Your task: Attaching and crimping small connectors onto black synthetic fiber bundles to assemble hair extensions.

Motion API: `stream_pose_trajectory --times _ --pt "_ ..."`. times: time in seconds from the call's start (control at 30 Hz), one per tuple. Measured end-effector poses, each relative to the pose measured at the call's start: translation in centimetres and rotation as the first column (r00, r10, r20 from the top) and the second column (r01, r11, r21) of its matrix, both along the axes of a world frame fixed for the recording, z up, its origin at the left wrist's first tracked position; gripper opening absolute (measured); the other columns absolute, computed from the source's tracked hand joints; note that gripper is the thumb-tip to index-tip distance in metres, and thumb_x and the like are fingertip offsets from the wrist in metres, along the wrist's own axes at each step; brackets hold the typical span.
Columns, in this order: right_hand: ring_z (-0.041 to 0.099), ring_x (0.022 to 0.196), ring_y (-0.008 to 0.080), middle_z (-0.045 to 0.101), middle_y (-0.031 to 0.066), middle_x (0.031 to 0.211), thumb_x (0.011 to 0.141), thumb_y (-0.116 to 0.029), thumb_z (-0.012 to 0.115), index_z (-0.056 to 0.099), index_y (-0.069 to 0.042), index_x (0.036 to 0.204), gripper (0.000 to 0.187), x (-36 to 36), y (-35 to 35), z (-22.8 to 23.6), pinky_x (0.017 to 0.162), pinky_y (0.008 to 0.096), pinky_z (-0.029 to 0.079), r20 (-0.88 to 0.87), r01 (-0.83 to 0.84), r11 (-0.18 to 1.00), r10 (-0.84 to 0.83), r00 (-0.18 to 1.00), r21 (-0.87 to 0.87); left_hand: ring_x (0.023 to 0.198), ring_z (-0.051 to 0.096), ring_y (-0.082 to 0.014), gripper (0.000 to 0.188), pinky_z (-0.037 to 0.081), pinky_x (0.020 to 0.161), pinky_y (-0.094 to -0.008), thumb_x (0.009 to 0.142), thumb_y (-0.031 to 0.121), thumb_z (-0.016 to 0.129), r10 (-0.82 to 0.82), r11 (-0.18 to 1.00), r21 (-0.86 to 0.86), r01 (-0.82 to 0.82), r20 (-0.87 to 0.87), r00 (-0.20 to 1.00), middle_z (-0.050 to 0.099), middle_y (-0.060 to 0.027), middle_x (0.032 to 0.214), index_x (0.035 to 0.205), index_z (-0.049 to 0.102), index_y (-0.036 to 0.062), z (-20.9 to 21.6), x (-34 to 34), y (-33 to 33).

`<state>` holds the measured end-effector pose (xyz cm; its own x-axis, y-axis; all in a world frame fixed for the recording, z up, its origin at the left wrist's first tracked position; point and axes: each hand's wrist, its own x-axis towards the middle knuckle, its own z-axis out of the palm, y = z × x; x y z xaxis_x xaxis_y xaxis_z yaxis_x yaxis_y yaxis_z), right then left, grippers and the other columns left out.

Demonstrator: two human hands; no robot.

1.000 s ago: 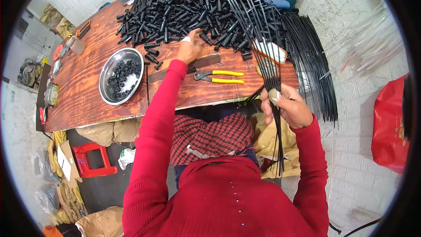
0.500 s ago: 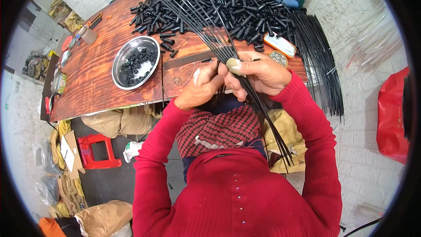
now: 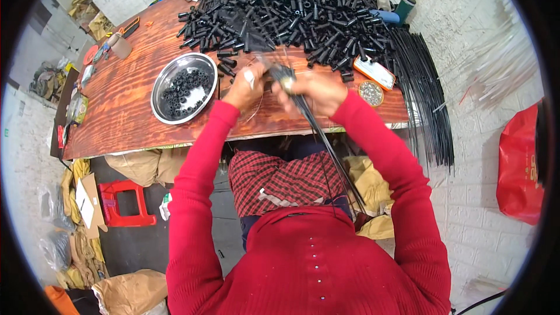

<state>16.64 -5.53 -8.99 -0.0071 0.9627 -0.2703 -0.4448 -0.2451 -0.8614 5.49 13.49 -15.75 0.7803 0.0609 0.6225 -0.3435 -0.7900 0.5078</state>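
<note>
Closed around a bundle of thin black rods (image 3: 329, 146), the right hand's grip (image 3: 318, 90) pinches it above the counter (image 3: 122, 108), near the front edge; the left hand (image 3: 248, 84) is curled just beside it, too blurred to tell whether its grip is on anything. Compared with a second ago, the left hand is away from the near side of the pile of black tubes (image 3: 326, 14) and close to the right, and the rods' upper ends, sharp and fanned half a second ago, are now a smear beyond the hands. That suggests both hands are busy at the held part of the bundle rather than fetching from the pile. The lower ends run past the counter's edge and slant down over the checked cloth (image 3: 286, 178) on the lap, so they have room to swing there. To the left, a metal bowl (image 3: 167, 72) of small black parts (image 3: 185, 84) sits near the left wrist; to the right, a round tin (image 3: 371, 93) and an orange-rimmed tray (image 3: 373, 72) limit sideways room. The widest stretch of wood lies left of the bowl.
</note>
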Motion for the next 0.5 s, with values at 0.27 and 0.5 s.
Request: stream_pose_trajectory --times 0.27,0.5 --pt "0.068 0.070 0.0166 0.066 0.0051 0.087 0.101 -0.027 0.052 0.058 -0.001 0.113 0.029 -2.0 -3.1 -3.3 0.065 0.0304 0.059 0.045 -0.015 0.996 0.019 0.999 -0.090 0.108 0.064 -0.0305 0.046 0.049 0.096 -0.0382 0.076 -0.018 0.041 0.007 0.959 -0.282 -0.018 -0.039 0.999 0.070 -0.0113 0.105 0.107 0.067 0.0050 -3.5 -0.6 -1.4" --pt "0.068 0.069 0.0154 0.064 0.0051 0.084 0.104 -0.031 0.049 0.053 -0.002 0.114 0.031 -3.7 -3.0 -2.2 0.063 0.0280 0.057 0.072 -0.022 0.998 0.018 0.997 0.056 0.102 0.066 -0.0224 0.026 0.053 0.091 -0.0343 0.094 0.001 0.047 -0.072 0.886 -0.463 -0.021 -0.182 0.981 0.068 -0.0111 0.117 0.112 0.065 -0.0007 1.9 -1.4 1.2"
